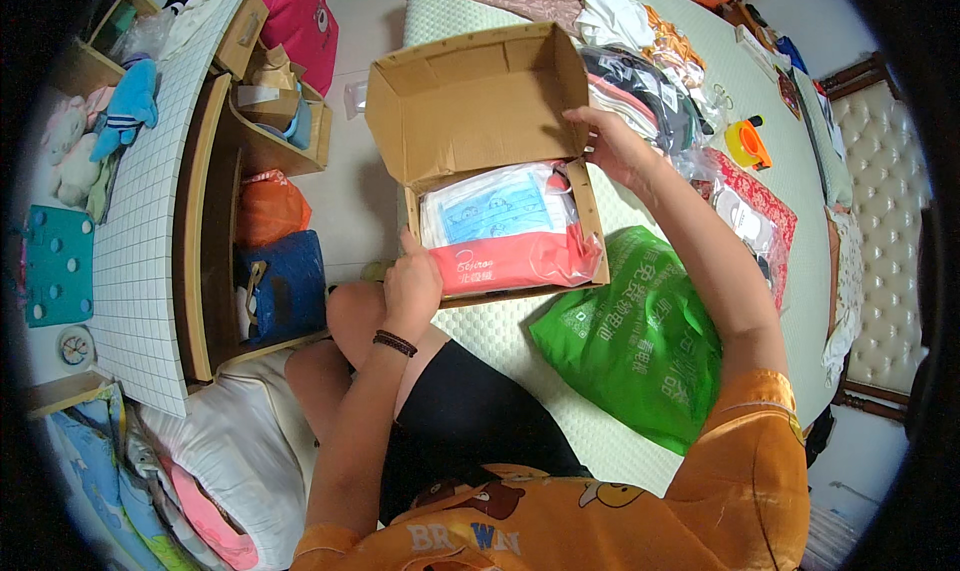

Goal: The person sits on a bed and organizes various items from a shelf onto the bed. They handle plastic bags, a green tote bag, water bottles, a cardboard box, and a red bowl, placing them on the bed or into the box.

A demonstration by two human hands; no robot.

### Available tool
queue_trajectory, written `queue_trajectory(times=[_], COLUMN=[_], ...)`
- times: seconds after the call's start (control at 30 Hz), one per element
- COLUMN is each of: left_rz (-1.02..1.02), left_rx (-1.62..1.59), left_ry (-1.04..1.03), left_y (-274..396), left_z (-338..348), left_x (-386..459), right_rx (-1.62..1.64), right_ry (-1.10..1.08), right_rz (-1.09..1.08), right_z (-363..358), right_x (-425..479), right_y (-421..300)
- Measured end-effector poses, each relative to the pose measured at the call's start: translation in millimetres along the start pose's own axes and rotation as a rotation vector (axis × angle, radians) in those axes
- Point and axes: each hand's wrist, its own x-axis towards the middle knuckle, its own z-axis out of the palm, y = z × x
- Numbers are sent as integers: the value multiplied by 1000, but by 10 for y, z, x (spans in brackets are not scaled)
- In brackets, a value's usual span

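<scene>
A cardboard box point(480, 117) stands open in front of me, its lid tilted back. Blue disposable face masks with printed figures point(491, 207) fill it, in clear wrapping. Along the near side lies a red plastic packet point(517, 262) bearing white writing. My left hand point(414, 277) grips the near left corner of the box, a dark beaded bracelet on its wrist. My right hand point(611, 145) holds the right edge of the raised lid, with fingers partly hidden behind the cardboard.
A green plastic bag point(637, 346) lies on the bed beside my thigh. Beyond my right arm are packed clothes point(637, 95) and an orange tape dispenser point(748, 143). On the left stands a desk with a white grid top point(150, 271); a blue bag point(289, 286) sits in its open compartment.
</scene>
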Motion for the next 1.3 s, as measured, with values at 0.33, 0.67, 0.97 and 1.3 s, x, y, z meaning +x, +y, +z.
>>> queue_trajectory(times=[0.33, 0.67, 0.97, 1.3], left_rz=[315, 952, 854, 116], left_rx=[-65, -67, -124, -750], left_ry=[287, 16, -70, 343], left_y=[510, 1161, 1180, -273], left_z=[-128, 352, 467, -287], left_x=[-261, -276, -258, -579], right_rx=[-535, -624, -1089, -714], right_ry=[-175, -52, -30, -132], right_rz=[-191, -261, -750, -484], right_z=[-154, -374, -472, -282], right_x=[-690, -521, -560, -913], right_y=[-77, 335, 695, 547])
